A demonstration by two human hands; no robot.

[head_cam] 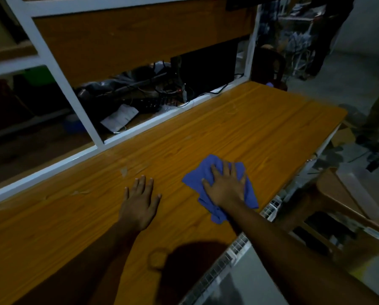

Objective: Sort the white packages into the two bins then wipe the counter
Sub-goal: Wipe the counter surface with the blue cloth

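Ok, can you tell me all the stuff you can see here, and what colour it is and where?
counter: one, orange-brown wood grain, fills the middle of the view
cloth: one, blue, flat on the counter near its right edge, under the right hand
frame: one, white, stands along the far side of the counter
cables and dark clutter: several, black, behind the frame
paper: one, white, lying behind the frame
stool: one, brown, right of the counter
another person's legs: dark clothing, far right
white packages and bins: none that I can make out
left hand: one, open, flat on the counter
right hand: one, spread, pressing on the cloth
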